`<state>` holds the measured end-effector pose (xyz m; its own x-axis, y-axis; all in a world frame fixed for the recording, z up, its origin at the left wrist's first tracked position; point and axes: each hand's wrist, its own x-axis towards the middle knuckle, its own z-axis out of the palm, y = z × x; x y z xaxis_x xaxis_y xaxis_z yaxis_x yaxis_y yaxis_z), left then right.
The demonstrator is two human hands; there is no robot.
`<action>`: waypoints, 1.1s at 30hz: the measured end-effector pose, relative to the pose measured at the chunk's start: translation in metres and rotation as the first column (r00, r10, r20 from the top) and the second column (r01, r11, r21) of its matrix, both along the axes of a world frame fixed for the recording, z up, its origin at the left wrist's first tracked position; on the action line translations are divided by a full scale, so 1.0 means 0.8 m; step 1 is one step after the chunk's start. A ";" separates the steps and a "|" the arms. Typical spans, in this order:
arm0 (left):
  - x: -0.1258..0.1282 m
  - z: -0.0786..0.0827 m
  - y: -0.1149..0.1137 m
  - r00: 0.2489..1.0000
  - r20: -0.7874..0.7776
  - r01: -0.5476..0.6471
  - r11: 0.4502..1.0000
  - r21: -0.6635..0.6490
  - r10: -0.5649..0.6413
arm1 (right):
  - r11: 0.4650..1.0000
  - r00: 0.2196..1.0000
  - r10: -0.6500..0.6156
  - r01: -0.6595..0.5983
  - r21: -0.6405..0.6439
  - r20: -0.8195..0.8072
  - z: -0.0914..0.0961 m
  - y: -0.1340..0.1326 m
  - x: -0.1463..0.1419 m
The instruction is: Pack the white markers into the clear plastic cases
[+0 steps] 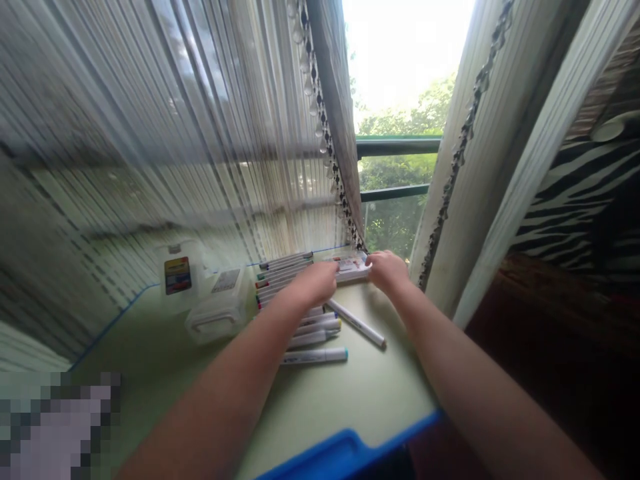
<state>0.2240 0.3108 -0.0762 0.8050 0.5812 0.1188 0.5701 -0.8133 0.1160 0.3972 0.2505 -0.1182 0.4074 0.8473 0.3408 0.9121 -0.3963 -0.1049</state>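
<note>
At the far edge of the table, a flat white case (352, 268) with a printed label lies between my hands. My left hand (320, 281) has its fingers closed at the case's left end. On the opposite end, my right hand (387, 268) pinches the right corner. White markers (280, 277) with coloured ends lie in a row under and beside my left forearm, which hides part of them. One marker (359, 324) lies slantwise right of the row, and another with a teal end (320, 356) lies nearest me.
Left of the markers is a clear plastic box (215, 319), with a translucent lid or box bearing a dark label (177, 275) behind it. String curtains (200, 133) hang along the table's far side. The pale green table (320, 407) has a blue edge. A pixelated patch covers the lower left.
</note>
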 end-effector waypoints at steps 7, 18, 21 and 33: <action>-0.060 0.045 -0.012 0.941 0.036 -0.338 0.940 0.052 0.336 | 0.971 0.977 0.175 -0.191 -0.142 -0.118 0.027 -0.021 -0.039; -0.170 -0.025 -0.050 0.723 0.444 -0.676 0.672 0.302 0.529 | 0.869 0.928 0.369 -0.364 0.336 0.050 -0.043 -0.107 -0.185; -0.187 -0.047 -0.053 0.692 0.458 -0.706 0.656 0.267 0.558 | 0.795 0.892 0.438 -0.442 0.416 0.110 -0.060 -0.116 -0.206; -0.202 -0.056 -0.041 0.548 0.438 -0.762 0.641 -0.091 0.713 | 0.846 0.872 0.490 -0.471 0.250 -0.015 -0.054 -0.122 -0.214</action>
<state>0.0622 0.2779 -0.1214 -0.0428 0.9128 0.4061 0.8920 -0.1482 0.4271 0.2258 0.1532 -0.1617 0.0024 0.8446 0.5354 0.9675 0.1334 -0.2147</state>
